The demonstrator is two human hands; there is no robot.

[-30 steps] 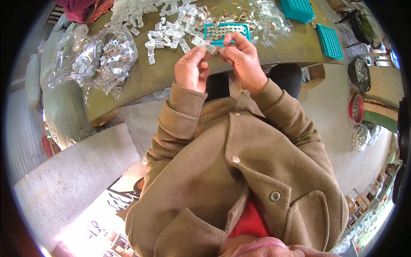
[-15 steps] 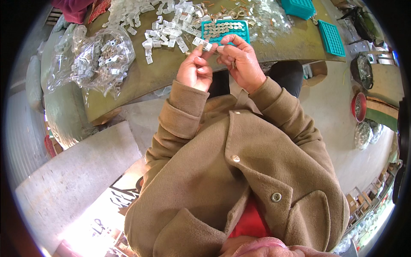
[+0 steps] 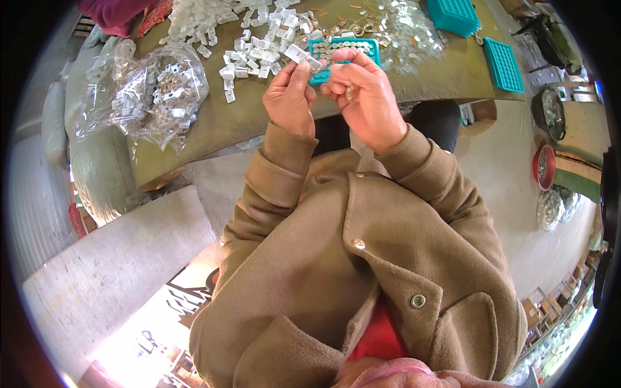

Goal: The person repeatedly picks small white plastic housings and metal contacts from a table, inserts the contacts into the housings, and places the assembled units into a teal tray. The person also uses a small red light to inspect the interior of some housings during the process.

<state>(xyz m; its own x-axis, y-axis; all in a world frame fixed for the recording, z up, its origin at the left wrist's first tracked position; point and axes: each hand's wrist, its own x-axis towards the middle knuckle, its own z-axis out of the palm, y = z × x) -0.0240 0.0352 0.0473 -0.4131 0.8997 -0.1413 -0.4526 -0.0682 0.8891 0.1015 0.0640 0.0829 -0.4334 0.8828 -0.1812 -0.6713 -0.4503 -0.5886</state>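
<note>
A small white plastic housing (image 3: pixel 298 53) is gripped between the thumb and fingers of the left hand (image 3: pixel 289 102), its body projecting beyond the fingertips over the front part of the table (image 3: pixel 223 121). The right hand (image 3: pixel 369 97) is held just beside it, with the fingers bent inward toward the thumb; whether anything is pinched there cannot be told, as the fingertips are partly hidden. Both hands are raised at the near edge of the table, in front of a teal tray (image 3: pixel 316 80), which is partly covered by the right hand. Rows of round, pale discs (image 3: pixel 349 46) are seated in the tray. A loose heap of white housings (image 3: pixel 257 55) is spread to the left of the tray, and a clear plastic bag (image 3: pixel 162 97) filled with similar parts is placed farther left. Small transparent pieces (image 3: pixel 409 35) are scattered to the right of the tray. A stack of teal trays (image 3: pixel 451 14) is noted at the far right, with a separate teal tray (image 3: pixel 503 66) laid near the table's right edge.
</note>
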